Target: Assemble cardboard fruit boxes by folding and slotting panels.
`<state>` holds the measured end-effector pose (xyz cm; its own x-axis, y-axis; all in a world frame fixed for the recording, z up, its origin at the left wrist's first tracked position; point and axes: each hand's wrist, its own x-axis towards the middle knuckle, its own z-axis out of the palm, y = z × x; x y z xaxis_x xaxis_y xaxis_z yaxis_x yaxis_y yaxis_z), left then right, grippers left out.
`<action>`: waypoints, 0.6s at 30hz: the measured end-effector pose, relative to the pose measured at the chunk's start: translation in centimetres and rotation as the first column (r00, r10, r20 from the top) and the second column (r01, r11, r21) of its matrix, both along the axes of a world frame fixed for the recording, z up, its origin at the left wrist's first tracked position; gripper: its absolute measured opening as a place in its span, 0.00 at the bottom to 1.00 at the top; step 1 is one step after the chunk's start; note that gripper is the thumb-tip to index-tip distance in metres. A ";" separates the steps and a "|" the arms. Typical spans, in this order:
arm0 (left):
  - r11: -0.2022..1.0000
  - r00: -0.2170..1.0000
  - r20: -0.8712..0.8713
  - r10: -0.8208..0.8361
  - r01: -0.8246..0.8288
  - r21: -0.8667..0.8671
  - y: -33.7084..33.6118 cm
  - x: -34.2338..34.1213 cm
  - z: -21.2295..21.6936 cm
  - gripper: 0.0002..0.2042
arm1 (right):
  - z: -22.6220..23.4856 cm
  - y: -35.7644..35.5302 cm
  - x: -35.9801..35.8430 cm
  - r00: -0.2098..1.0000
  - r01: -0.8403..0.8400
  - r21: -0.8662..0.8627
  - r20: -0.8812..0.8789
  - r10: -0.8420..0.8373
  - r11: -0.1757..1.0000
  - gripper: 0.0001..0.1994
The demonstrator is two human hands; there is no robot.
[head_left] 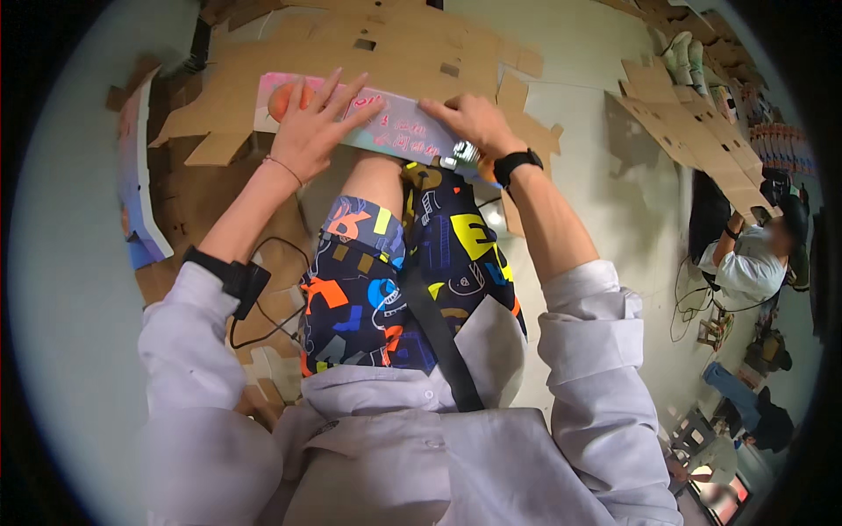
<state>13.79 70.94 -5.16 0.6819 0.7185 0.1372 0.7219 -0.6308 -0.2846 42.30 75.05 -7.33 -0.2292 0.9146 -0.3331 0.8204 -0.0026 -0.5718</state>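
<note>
A long printed cardboard piece [405,131], pink and lilac with an orange fruit picture and red lettering, lies across my knees. My left hand [309,131] rests on its left part, fingers stretched out and spread over the surface. At the right end, my right hand [478,123] grips the piece, with the thumb pointing left along its far edge and the other fingers partly hidden. A shiny patch glints on the card just below the right hand. Under the piece are my bare knee and patterned shorts [377,289].
Brown flattened cardboard [298,44] covers the floor ahead. Another printed panel [136,175] stands at the left. Black cables [279,320] run by my left arm. To the right, another person [745,263] sits near cardboard [693,131] and stacked colourful packages [776,145].
</note>
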 end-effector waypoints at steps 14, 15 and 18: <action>0.960 0.989 0.112 -0.093 0.059 0.273 2.4 2.2 -3.9 0.29 | -3.4 -8.9 0.5 0.993 -0.068 0.648 0.115 -0.010 0.758 0.37; 0.966 0.991 0.105 -0.079 0.050 0.254 2.2 2.5 -3.9 0.29 | -3.4 -9.4 0.9 0.995 -0.085 0.644 0.099 0.028 0.760 0.42; 0.988 0.986 0.163 -0.035 0.009 0.153 1.7 3.7 -4.1 0.29 | -3.7 -9.6 1.9 0.968 -0.143 0.635 0.249 -0.027 0.759 0.43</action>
